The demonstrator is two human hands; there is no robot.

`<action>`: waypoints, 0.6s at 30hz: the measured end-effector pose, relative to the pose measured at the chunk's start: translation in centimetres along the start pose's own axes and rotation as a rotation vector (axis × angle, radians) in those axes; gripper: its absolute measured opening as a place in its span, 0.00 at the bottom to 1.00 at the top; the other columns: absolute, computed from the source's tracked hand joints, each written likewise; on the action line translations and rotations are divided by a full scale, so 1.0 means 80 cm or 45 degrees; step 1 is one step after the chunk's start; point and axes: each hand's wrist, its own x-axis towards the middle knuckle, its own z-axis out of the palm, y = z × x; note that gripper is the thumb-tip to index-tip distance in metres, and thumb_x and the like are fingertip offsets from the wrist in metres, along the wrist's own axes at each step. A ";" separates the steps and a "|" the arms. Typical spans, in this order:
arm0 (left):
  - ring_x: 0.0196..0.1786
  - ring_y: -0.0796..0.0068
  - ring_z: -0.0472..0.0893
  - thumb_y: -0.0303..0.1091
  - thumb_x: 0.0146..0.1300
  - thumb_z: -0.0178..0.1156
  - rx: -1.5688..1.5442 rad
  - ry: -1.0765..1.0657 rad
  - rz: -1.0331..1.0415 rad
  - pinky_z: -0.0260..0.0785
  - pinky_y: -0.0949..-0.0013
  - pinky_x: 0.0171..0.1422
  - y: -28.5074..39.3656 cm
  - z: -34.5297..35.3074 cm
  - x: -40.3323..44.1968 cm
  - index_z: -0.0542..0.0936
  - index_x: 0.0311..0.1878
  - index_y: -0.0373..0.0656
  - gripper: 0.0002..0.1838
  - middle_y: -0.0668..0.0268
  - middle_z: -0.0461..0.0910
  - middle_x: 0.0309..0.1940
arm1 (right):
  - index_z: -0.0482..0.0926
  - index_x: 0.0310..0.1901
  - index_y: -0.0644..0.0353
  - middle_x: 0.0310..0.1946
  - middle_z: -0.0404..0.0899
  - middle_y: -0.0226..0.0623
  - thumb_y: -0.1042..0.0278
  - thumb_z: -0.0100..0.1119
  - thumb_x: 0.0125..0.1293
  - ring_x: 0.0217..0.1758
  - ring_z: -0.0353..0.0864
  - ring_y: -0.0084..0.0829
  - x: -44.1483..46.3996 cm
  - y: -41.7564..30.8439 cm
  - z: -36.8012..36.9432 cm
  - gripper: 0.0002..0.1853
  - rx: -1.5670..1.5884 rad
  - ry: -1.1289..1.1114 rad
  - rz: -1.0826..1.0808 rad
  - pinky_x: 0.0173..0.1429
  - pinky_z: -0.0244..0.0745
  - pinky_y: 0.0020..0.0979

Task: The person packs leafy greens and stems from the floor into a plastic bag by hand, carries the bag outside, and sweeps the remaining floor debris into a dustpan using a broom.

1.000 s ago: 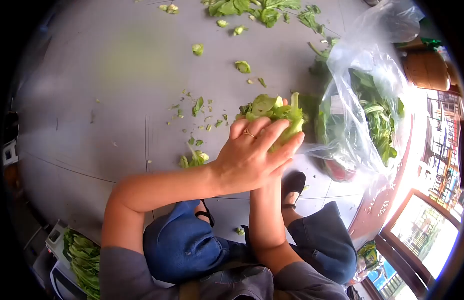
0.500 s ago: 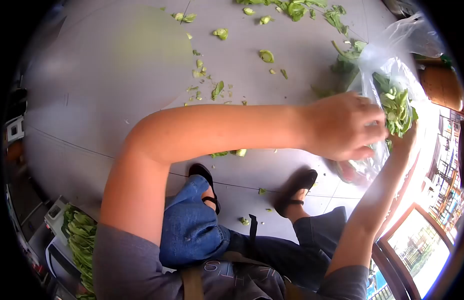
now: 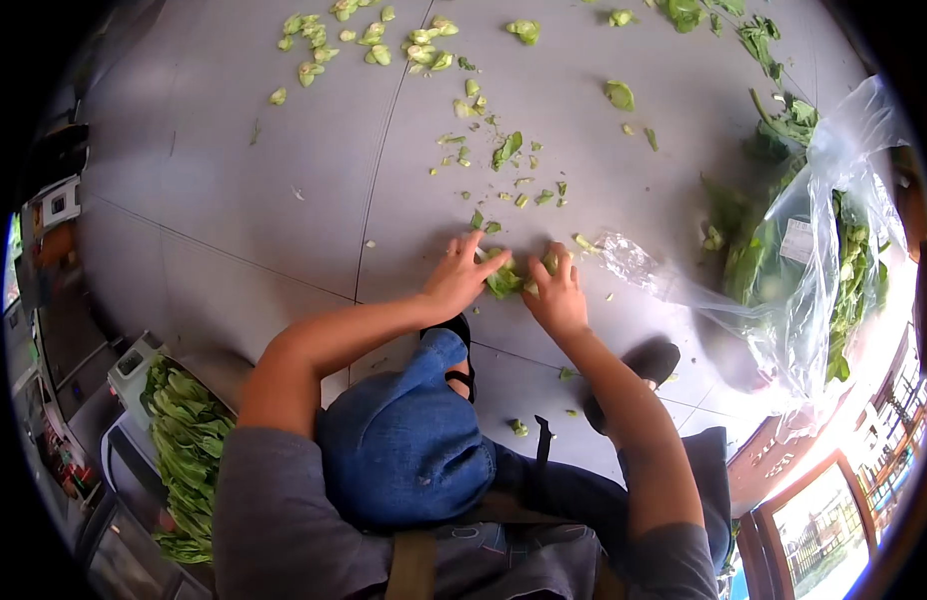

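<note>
- Near the centre of the frame, the left hand [image 3: 456,280] is bent over a crinkled leafy green scrap [image 3: 502,282], thumb and fingers parted around it; whether it grips, I cannot tell.
- Just beside it, the right hand [image 3: 561,297] has its fingers spread and curled downward near the same scrap; its grip is also unclear.
- Smooth grey floor [image 3: 254,180], crossed by thin straight seams, lies beneath.
- Stubby, rounded pale-green stem ends [image 3: 379,55] are scattered at upper left and top centre, with torn leaf bits [image 3: 508,150] below them.
- At right, a glossy, wrinkled clear plastic bag [image 3: 849,150] holds leafy greens [image 3: 856,285]; its white label [image 3: 797,240] is too small to read.
- Long, layered leaves [image 3: 189,450] are heaped at lower left.
- Faded blue denim [image 3: 404,450] covers a knee at bottom centre.
</note>
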 end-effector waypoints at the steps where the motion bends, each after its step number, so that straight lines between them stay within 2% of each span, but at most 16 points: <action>1: 0.48 0.50 0.68 0.25 0.42 0.64 -0.162 0.062 -0.069 0.68 0.56 0.49 0.009 0.005 -0.002 0.69 0.58 0.57 0.35 0.54 0.58 0.56 | 0.71 0.47 0.51 0.58 0.54 0.45 0.67 0.66 0.43 0.53 0.66 0.52 0.006 -0.002 0.018 0.25 0.056 0.146 -0.034 0.50 0.72 0.43; 2: 0.49 0.51 0.68 0.25 0.42 0.64 -0.323 0.132 -0.136 0.68 0.55 0.50 0.017 0.010 0.000 0.70 0.57 0.57 0.34 0.55 0.59 0.56 | 0.72 0.46 0.53 0.58 0.54 0.46 0.69 0.66 0.42 0.54 0.65 0.53 0.011 -0.002 0.033 0.25 0.109 0.296 -0.069 0.50 0.72 0.43; 3: 0.48 0.53 0.69 0.21 0.43 0.60 -0.557 0.132 -0.322 0.66 0.55 0.51 0.031 0.010 0.007 0.72 0.54 0.50 0.30 0.56 0.65 0.50 | 0.73 0.44 0.56 0.56 0.57 0.48 0.72 0.64 0.42 0.54 0.64 0.52 0.015 -0.015 0.022 0.22 0.227 0.275 -0.094 0.49 0.72 0.41; 6: 0.40 0.60 0.73 0.19 0.45 0.57 -1.228 0.077 -0.679 0.70 0.60 0.44 0.021 0.013 0.035 0.72 0.51 0.44 0.25 0.58 0.71 0.40 | 0.73 0.41 0.58 0.55 0.58 0.48 0.72 0.64 0.41 0.56 0.63 0.48 0.041 0.000 0.019 0.21 0.546 0.157 -0.116 0.48 0.72 0.40; 7: 0.34 0.73 0.77 0.25 0.49 0.54 -1.872 -0.181 -0.940 0.70 0.69 0.42 0.026 -0.025 0.044 0.72 0.48 0.38 0.19 0.59 0.75 0.35 | 0.72 0.40 0.61 0.47 0.67 0.46 0.70 0.62 0.43 0.49 0.71 0.40 0.044 0.001 0.003 0.19 0.618 0.164 -0.066 0.45 0.73 0.35; 10: 0.32 0.73 0.77 0.27 0.51 0.53 -2.073 -0.367 -0.921 0.70 0.69 0.40 0.040 -0.058 0.075 0.72 0.44 0.37 0.15 0.59 0.75 0.35 | 0.72 0.38 0.63 0.36 0.73 0.41 0.67 0.61 0.47 0.38 0.74 0.31 0.065 0.011 -0.066 0.17 1.255 -0.584 0.397 0.41 0.72 0.28; 11: 0.30 0.73 0.77 0.28 0.53 0.51 -2.101 -0.375 -0.848 0.70 0.70 0.38 0.054 -0.076 0.081 0.72 0.42 0.35 0.13 0.60 0.75 0.34 | 0.71 0.37 0.64 0.28 0.74 0.36 0.66 0.59 0.49 0.29 0.71 0.26 0.058 0.014 -0.094 0.15 1.306 -0.600 0.400 0.38 0.68 0.23; 13: 0.31 0.73 0.76 0.27 0.53 0.52 -2.206 -0.419 -0.717 0.70 0.71 0.38 0.095 -0.116 0.099 0.72 0.42 0.36 0.12 0.61 0.74 0.34 | 0.68 0.41 0.60 0.27 0.70 0.32 0.70 0.56 0.52 0.30 0.68 0.21 0.033 0.014 -0.162 0.15 1.260 -0.579 0.366 0.34 0.64 0.23; 14: 0.31 0.73 0.76 0.26 0.53 0.52 -2.253 -0.449 -0.658 0.69 0.71 0.38 0.120 -0.136 0.108 0.72 0.42 0.36 0.12 0.62 0.74 0.34 | 0.67 0.41 0.59 0.34 0.70 0.34 0.72 0.57 0.52 0.36 0.69 0.22 0.011 0.024 -0.191 0.14 0.924 -0.373 0.173 0.41 0.65 0.23; 15: 0.30 0.74 0.75 0.26 0.52 0.54 -2.325 -0.466 -0.434 0.69 0.71 0.34 0.151 -0.157 0.118 0.70 0.41 0.37 0.12 0.62 0.73 0.31 | 0.67 0.41 0.57 0.44 0.65 0.36 0.75 0.57 0.52 0.43 0.69 0.24 -0.020 0.017 -0.240 0.14 0.696 -0.112 -0.086 0.49 0.64 0.24; 16: 0.29 0.74 0.74 0.25 0.51 0.55 -2.387 -0.487 -0.199 0.69 0.72 0.30 0.185 -0.182 0.131 0.69 0.40 0.38 0.12 0.63 0.71 0.28 | 0.66 0.40 0.59 0.51 0.59 0.39 0.78 0.56 0.52 0.50 0.67 0.28 -0.051 0.008 -0.295 0.14 0.585 -0.019 -0.105 0.56 0.60 0.27; 17: 0.31 0.72 0.75 0.26 0.52 0.55 -2.267 -0.468 0.074 0.70 0.70 0.34 0.225 -0.225 0.143 0.69 0.42 0.37 0.14 0.61 0.72 0.29 | 0.66 0.39 0.60 0.50 0.58 0.39 0.79 0.55 0.52 0.50 0.67 0.30 -0.082 0.019 -0.326 0.13 0.439 0.349 -0.297 0.55 0.62 0.30; 18: 0.33 0.69 0.76 0.27 0.52 0.55 -2.137 -0.444 0.354 0.71 0.69 0.37 0.265 -0.254 0.157 0.69 0.44 0.36 0.15 0.59 0.74 0.30 | 0.66 0.45 0.64 0.53 0.59 0.42 0.77 0.54 0.55 0.54 0.66 0.33 -0.115 0.044 -0.363 0.16 0.581 0.520 -0.391 0.56 0.64 0.31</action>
